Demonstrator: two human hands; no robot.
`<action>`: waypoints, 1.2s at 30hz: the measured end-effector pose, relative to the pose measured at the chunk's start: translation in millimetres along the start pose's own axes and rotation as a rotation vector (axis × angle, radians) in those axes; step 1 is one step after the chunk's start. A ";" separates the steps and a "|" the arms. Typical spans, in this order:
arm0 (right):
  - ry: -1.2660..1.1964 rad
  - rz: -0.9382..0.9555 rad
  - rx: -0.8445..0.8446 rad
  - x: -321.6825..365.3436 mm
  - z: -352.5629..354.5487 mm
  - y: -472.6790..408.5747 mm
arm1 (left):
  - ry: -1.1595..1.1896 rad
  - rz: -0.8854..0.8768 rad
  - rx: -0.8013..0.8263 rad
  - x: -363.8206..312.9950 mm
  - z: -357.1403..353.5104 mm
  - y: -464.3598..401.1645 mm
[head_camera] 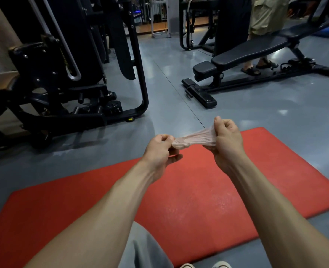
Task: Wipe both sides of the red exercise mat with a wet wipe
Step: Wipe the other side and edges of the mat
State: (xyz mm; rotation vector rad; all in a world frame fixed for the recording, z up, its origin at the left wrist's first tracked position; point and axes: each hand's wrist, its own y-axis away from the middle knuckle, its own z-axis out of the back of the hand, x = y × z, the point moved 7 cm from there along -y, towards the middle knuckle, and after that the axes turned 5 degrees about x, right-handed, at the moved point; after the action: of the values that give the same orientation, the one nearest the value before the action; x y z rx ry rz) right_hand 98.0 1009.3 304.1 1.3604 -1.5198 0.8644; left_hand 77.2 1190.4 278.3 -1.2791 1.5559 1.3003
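Above a flat red exercise mat [188, 190] lying on a glossy grey gym floor [275, 105], a person is stretching a thin, translucent wet wipe [190, 139] between both hands. Left hand [159, 149] is pinching one bunched, crumpled end with curled fingers; right hand [226, 141] is gripping the other, the sheet pulling into fine taut pleats. Black steel weight machine [67, 70] is standing at left, a padded black bench [242, 53] at right.
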 end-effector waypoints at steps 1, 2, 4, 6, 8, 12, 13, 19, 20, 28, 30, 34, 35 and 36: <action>0.029 0.022 0.003 2.5 1.3 -1.9 | 0.011 -0.004 0.029 -3.1 -1.1 3.3; 0.054 0.045 0.010 4.8 1.5 -3.5 | 0.024 -0.008 0.057 -6.6 -1.6 6.6; 0.093 0.075 0.047 6.9 -2.4 -4.6 | 0.036 0.011 0.126 -11.9 -2.8 13.9; 0.118 0.091 0.096 7.5 -9.8 -3.1 | 0.013 0.075 0.205 -14.3 -8.3 20.2; 0.117 0.091 0.153 5.5 -17.0 -0.1 | -0.051 0.107 0.241 -13.0 -14.0 23.2; 0.090 0.070 0.273 -2.5 -31.1 3.6 | -0.152 0.064 0.190 11.8 -13.2 17.9; 0.136 0.065 0.268 -5.5 -33.9 3.0 | -0.150 0.058 0.154 21.2 -6.1 15.2; 0.100 -0.034 0.217 -19.2 -46.7 -2.5 | -0.210 0.063 0.030 21.0 54.0 -5.6; 0.079 -0.060 0.210 -20.3 -47.6 -2.6 | -0.213 0.066 0.038 17.9 61.9 -6.7; 0.205 -0.207 0.081 -57.0 -40.9 -16.5 | -0.149 0.146 0.232 -2.7 130.8 7.6; 0.287 -0.216 0.082 -66.6 -43.6 -17.3 | -0.106 0.140 0.217 -8.7 153.0 10.0; 0.340 -0.243 0.166 -86.4 -62.1 -11.0 | -0.001 0.139 0.166 -12.2 181.7 11.3; 0.328 -0.265 0.212 -90.3 -68.5 -7.2 | 0.003 0.151 0.154 -9.8 184.4 10.9; 0.314 -0.297 0.265 -94.6 -75.2 -3.2 | -0.003 0.161 0.146 -7.2 186.7 10.5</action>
State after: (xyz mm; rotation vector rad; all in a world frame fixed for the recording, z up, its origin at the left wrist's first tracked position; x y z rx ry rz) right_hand 113.3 1112.2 242.6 1.5103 -0.9602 1.0567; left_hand 57.2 1373.6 245.7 -1.0785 1.7476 1.2598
